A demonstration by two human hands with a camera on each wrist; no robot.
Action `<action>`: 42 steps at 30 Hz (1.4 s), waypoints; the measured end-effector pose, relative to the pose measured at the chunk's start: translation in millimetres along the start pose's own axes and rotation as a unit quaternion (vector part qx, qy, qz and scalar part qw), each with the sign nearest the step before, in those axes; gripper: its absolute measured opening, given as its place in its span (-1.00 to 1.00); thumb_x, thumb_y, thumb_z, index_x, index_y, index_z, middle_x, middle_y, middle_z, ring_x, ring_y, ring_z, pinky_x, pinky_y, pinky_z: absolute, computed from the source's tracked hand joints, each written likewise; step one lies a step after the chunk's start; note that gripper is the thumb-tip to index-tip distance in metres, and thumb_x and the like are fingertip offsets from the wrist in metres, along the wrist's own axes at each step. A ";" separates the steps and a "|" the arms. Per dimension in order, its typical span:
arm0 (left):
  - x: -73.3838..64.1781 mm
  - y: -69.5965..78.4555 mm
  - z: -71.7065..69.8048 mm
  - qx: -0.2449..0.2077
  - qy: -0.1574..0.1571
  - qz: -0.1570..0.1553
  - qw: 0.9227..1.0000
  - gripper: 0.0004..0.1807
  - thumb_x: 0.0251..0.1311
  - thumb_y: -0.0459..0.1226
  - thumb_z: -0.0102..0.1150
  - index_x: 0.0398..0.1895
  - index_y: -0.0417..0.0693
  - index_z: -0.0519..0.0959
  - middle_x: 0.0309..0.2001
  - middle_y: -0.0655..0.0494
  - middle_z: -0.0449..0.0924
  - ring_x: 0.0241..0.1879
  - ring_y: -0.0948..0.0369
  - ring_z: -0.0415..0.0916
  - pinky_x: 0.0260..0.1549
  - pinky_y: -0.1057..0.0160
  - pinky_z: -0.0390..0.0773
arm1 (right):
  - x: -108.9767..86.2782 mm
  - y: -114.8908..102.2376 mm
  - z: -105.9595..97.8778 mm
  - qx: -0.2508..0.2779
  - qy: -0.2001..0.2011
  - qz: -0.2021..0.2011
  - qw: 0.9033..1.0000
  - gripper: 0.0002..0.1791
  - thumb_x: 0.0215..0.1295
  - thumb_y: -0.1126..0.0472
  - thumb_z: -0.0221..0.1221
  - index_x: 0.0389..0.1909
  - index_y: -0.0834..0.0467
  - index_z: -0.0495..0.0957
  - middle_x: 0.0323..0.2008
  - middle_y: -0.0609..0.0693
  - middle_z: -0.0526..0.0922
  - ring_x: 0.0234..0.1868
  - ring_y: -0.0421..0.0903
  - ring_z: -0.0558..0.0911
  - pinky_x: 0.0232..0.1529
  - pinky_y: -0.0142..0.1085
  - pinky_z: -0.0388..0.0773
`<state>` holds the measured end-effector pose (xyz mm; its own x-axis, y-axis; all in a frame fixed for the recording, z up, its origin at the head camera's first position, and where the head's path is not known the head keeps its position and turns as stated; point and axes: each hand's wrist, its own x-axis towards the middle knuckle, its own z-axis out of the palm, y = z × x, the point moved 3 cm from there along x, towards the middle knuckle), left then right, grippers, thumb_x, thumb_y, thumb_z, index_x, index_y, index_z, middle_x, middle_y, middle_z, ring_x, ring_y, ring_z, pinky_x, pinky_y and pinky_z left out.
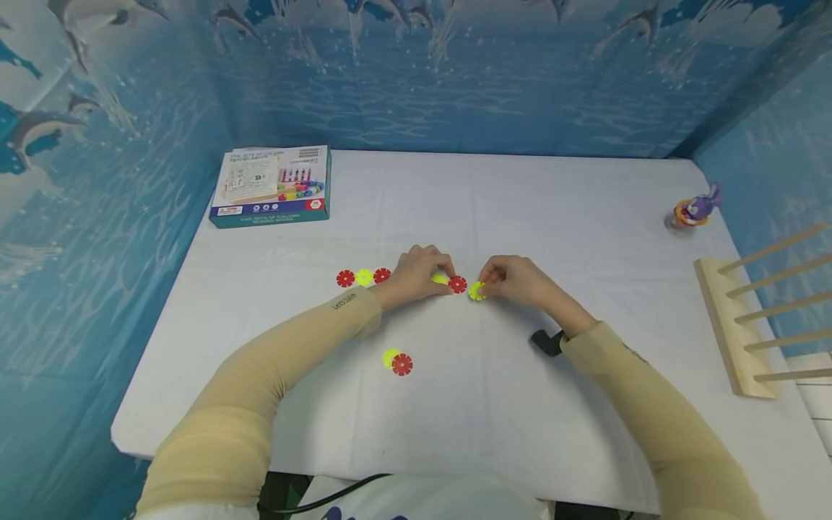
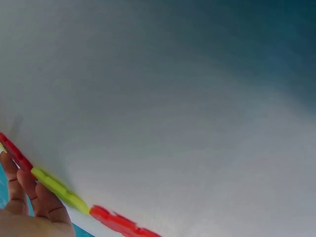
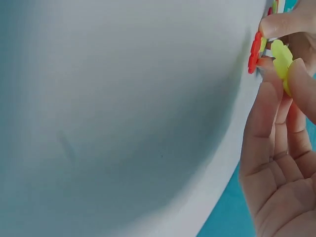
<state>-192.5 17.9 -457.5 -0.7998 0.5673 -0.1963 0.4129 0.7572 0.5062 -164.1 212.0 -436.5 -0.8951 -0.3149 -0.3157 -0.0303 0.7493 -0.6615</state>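
A row of notched plastic discs runs across the white table in the head view, red and yellow by turns. My left hand lies over part of the row. Its thumb and index finger pinch the row's right end, at a red disc beside a yellow disc. Just right of that, my right hand pinches another yellow disc between thumb and fingers, close to the red one. Left of my left hand, a red disc, a yellow disc and a further red disc show.
Nearer me, a loose red disc overlaps a yellow one. A game box stands at the back left. On the right are a small purple figure and a wooden peg rack. Blue printed cloth hangs behind.
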 end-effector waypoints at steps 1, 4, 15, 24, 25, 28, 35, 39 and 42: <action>-0.3 0.2 -0.2 -0.001 0.000 0.000 1.000 -0.76 0.17 -0.09 0.36 -0.11 0.18 0.63 0.06 0.15 0.52 0.06 0.10 0.32 0.10 0.05 0.30 | 2.6 0.7 -0.3 0.000 0.002 0.004 1.000 -0.81 0.18 0.23 0.35 -0.24 0.20 0.58 -0.34 0.03 0.61 -0.31 -0.08 0.52 -0.23 -0.30 0.44; -0.3 0.6 -0.2 -0.003 0.001 -0.001 1.000 -0.77 0.17 -0.10 0.36 -0.11 0.18 0.63 0.06 0.15 0.52 0.06 0.10 0.32 0.10 0.04 0.30 | 9.7 2.3 -1.4 -0.003 0.005 0.016 1.000 -0.81 0.20 0.23 0.34 -0.24 0.21 0.59 -0.35 0.03 0.60 -0.32 -0.09 0.52 -0.25 -0.32 0.42; -1.1 0.8 1.0 -0.004 -0.002 -0.002 1.000 -0.77 0.17 -0.09 0.36 -0.11 0.18 0.63 0.06 0.14 0.52 0.06 0.10 0.32 0.12 0.04 0.29 | 21.8 6.1 -3.5 -0.010 -0.005 0.045 0.999 -0.78 0.20 0.21 0.34 -0.21 0.24 0.60 -0.38 0.01 0.62 -0.36 -0.13 0.51 -0.30 -0.34 0.41; -1.3 0.2 0.3 -0.004 0.001 -0.001 1.000 -0.77 0.18 -0.09 0.35 -0.11 0.19 0.63 0.06 0.14 0.51 0.06 0.10 0.31 0.12 0.04 0.29 | 25.7 3.9 -0.1 -0.033 -0.008 0.051 0.998 -0.76 0.21 0.19 0.33 -0.20 0.25 0.60 -0.33 0.05 0.61 -0.33 -0.10 0.49 -0.30 -0.35 0.39; -1.4 0.3 0.2 -0.004 0.000 -0.001 1.000 -0.78 0.18 -0.09 0.35 -0.11 0.19 0.63 0.06 0.14 0.51 0.07 0.09 0.31 0.12 0.03 0.29 | 25.7 3.4 0.1 -0.034 -0.008 0.053 0.998 -0.76 0.20 0.19 0.33 -0.20 0.25 0.60 -0.33 0.05 0.61 -0.33 -0.10 0.49 -0.31 -0.35 0.39; -1.7 0.4 -0.2 -0.005 0.000 0.000 1.000 -0.78 0.18 -0.09 0.35 -0.11 0.19 0.62 0.06 0.14 0.50 0.07 0.09 0.31 0.13 0.03 0.28 | 25.9 2.3 0.3 -0.037 -0.010 0.058 0.998 -0.76 0.19 0.20 0.33 -0.21 0.26 0.60 -0.34 0.04 0.60 -0.34 -0.11 0.49 -0.32 -0.35 0.38; -1.8 -0.5 -0.2 -0.006 0.000 0.001 1.000 -0.77 0.18 -0.09 0.36 -0.12 0.18 0.62 0.05 0.14 0.50 0.07 0.09 0.31 0.13 0.03 0.27 | 27.1 0.3 0.8 -0.044 -0.011 0.069 0.997 -0.76 0.17 0.19 0.33 -0.22 0.25 0.59 -0.35 0.03 0.60 -0.34 -0.11 0.48 -0.33 -0.35 0.37; -1.7 -1.1 -0.1 -0.004 0.002 0.002 1.000 -0.77 0.18 -0.08 0.35 -0.11 0.19 0.62 0.06 0.14 0.50 0.07 0.09 0.31 0.13 0.03 0.28 | 27.0 -0.6 1.2 -0.048 -0.011 0.073 0.996 -0.76 0.17 0.19 0.32 -0.23 0.25 0.59 -0.35 0.04 0.60 -0.34 -0.11 0.48 -0.33 -0.35 0.37; -1.9 -1.0 -0.4 -0.005 0.001 0.003 1.000 -0.77 0.19 -0.08 0.35 -0.10 0.19 0.61 0.06 0.14 0.50 0.07 0.09 0.31 0.12 0.03 0.28 | 27.1 0.4 1.7 -0.049 -0.011 0.075 0.996 -0.76 0.17 0.19 0.31 -0.22 0.25 0.59 -0.34 0.04 0.59 -0.34 -0.11 0.49 -0.34 -0.36 0.38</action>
<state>-191.5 15.9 -457.3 -0.7986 0.5707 -0.1913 0.4128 0.7507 0.5158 -187.6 202.7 -446.5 -0.8833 -0.2068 -0.4207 0.0581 0.8422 -0.5361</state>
